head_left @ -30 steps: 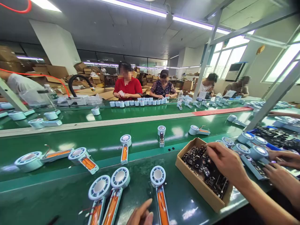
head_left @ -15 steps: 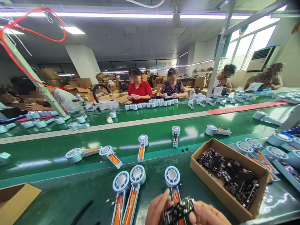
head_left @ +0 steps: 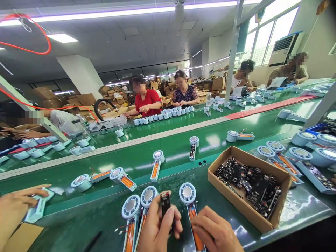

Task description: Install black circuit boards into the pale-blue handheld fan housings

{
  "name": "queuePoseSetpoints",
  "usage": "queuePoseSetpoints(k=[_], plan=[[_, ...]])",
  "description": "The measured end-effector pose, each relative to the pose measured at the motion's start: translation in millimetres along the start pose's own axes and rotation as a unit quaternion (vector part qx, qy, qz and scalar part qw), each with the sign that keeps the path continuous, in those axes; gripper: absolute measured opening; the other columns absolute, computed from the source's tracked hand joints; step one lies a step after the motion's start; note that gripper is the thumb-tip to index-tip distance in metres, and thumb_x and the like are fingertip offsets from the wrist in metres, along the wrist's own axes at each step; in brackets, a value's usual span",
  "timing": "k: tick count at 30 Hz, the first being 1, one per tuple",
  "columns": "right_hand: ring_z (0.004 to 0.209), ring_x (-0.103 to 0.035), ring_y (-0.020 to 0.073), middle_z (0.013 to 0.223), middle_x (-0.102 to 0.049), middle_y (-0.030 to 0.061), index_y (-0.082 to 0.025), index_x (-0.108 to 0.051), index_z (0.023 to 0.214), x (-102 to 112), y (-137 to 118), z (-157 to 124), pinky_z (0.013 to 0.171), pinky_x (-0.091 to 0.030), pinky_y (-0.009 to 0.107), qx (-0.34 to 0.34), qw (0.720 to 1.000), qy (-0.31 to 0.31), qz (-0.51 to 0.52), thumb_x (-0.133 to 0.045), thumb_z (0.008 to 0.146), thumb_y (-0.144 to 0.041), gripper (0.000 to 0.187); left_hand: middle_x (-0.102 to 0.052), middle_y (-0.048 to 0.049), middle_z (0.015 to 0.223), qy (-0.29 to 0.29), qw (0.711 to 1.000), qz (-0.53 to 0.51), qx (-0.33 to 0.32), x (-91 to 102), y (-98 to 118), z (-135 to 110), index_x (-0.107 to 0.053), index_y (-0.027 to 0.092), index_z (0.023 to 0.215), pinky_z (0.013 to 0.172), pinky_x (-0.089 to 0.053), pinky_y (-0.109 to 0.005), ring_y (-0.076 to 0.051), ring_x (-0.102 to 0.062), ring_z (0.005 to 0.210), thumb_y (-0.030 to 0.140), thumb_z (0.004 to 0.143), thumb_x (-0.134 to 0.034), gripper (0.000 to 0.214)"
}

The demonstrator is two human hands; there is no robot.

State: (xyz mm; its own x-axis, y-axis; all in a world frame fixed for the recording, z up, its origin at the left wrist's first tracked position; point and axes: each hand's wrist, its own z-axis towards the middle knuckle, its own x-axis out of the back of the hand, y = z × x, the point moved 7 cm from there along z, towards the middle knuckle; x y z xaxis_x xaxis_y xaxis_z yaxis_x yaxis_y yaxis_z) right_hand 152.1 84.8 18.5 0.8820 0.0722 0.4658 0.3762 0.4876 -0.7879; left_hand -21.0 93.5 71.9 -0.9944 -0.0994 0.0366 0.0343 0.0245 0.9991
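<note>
The left hand (head_left: pixel 159 224) grips a black board (head_left: pixel 165 203). The half-curled right hand (head_left: pixel 216 229) partly hides a fan (head_left: pixel 187 194); its hold I cannot tell. A carton (head_left: pixel 236 209) stands at right.

Head-worn camera facing forward and down, with bare left hand (head_left: pixel 157 229) and bare right hand (head_left: pixel 216 229) close below, glossy dark-green workbench (head_left: pixel 105 210) around them.

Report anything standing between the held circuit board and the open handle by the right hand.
Only hands: the fingers of the left hand lie beside the circuit board, toward the open handle, which the right hand partly covers. Nothing else visible intervenes.
</note>
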Motion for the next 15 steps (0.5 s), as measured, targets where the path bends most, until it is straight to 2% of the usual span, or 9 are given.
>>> queuePoseSetpoints(k=[2,3,5,7,9,11,12,13,15], plan=[[0.071,-0.066,0.0175,0.081,-0.070,0.0048,-0.026,-0.075,0.099,-1,12,-2,0.068,-0.052,0.025,-0.067,0.995,0.027,0.070,-0.054,0.099,-0.034,0.022,-0.065,0.0025,0.076,-0.051,0.983,0.169,-0.053,-17.1,15,17,-0.062,0.023,0.113,0.062,-0.049,-0.026,-0.015,-0.059,0.063,0.038,0.093,-0.059,0.025],[0.067,-0.065,0.0167,0.079,-0.069,0.0038,-0.025,-0.074,0.100,-1,21,-5,0.064,-0.051,0.025,-0.116,0.985,0.047,0.120,-0.055,0.098,-0.039,0.024,-0.066,0.0017,0.080,-0.083,0.958,0.261,-0.086,-27.8,21,24,-0.065,0.024,0.108,0.068,-0.048,-0.026,-0.015,-0.060,0.069,0.030,0.093,-0.058,0.018],[0.058,-0.060,0.0146,0.075,-0.067,0.0025,-0.023,-0.074,0.099,-3,38,-13,0.057,-0.048,0.024,-0.203,0.947,0.082,0.233,-0.060,0.095,-0.050,0.031,-0.066,0.0002,0.090,-0.169,0.882,0.410,-0.160,-52.9,26,33,-0.069,0.026,0.104,0.073,-0.047,-0.025,-0.016,-0.064,0.079,0.018,0.092,-0.056,0.020],[0.054,-0.055,0.0127,0.074,-0.066,0.0021,-0.020,-0.073,0.092,-7,46,-17,0.053,-0.046,0.024,-0.240,0.907,0.100,0.331,-0.064,0.090,-0.057,0.039,-0.065,-0.0002,0.094,-0.239,0.808,0.496,-0.210,-72.9,24,36,-0.071,0.028,0.101,0.069,-0.045,-0.023,-0.016,-0.066,0.079,0.009,0.089,-0.054,0.028],[0.053,-0.053,0.0117,0.068,-0.062,0.0009,-0.018,-0.071,0.084,-10,48,-15,0.053,-0.044,0.024,-0.239,0.884,0.100,0.389,-0.069,0.087,-0.058,0.041,-0.064,-0.0004,0.090,-0.266,0.768,0.536,-0.226,-82.1,21,37,-0.071,0.026,0.088,0.061,-0.041,-0.023,-0.016,-0.064,0.072,0.002,0.084,-0.054,0.030],[0.052,-0.051,0.0112,0.061,-0.058,-0.0012,-0.017,-0.069,0.080,-12,47,-12,0.053,-0.044,0.024,-0.237,0.868,0.101,0.425,-0.072,0.085,-0.058,0.041,-0.062,-0.0003,0.086,-0.275,0.756,0.548,-0.230,-83.1,20,36,-0.068,0.023,0.076,0.058,-0.038,-0.024,-0.015,-0.061,0.068,-0.001,0.082,-0.051,0.029],[0.052,-0.050,0.0110,0.060,-0.057,-0.0019,-0.017,-0.069,0.081,-11,47,-11,0.053,-0.043,0.024,-0.240,0.859,0.106,0.439,-0.073,0.084,-0.058,0.041,-0.062,-0.0002,0.086,-0.279,0.755,0.546,-0.231,-81.2,19,34,-0.066,0.023,0.076,0.059,-0.039,-0.023,-0.014,-0.060,0.068,-0.001,0.084,-0.049,0.030],[0.052,-0.050,0.0107,0.061,-0.057,-0.0020,-0.016,-0.069,0.083,-10,47,-10,0.052,-0.043,0.023,-0.245,0.850,0.113,0.453,-0.074,0.083,-0.058,0.041,-0.063,0.0000,0.089,-0.280,0.762,0.536,-0.231,-77.4,18,32,-0.066,0.023,0.079,0.061,-0.041,-0.022,-0.014,-0.061,0.071,-0.001,0.086,-0.048,0.031],[0.052,-0.050,0.0099,0.065,-0.059,-0.0016,-0.016,-0.069,0.086,-5,47,-9,0.051,-0.041,0.023,-0.258,0.834,0.133,0.470,-0.075,0.081,-0.058,0.042,-0.067,-0.0002,0.096,-0.261,0.805,0.485,-0.221,-64.0,13,26,-0.067,0.025,0.090,0.071,-0.046,-0.021,-0.015,-0.065,0.082,0.003,0.090,-0.047,0.030]])
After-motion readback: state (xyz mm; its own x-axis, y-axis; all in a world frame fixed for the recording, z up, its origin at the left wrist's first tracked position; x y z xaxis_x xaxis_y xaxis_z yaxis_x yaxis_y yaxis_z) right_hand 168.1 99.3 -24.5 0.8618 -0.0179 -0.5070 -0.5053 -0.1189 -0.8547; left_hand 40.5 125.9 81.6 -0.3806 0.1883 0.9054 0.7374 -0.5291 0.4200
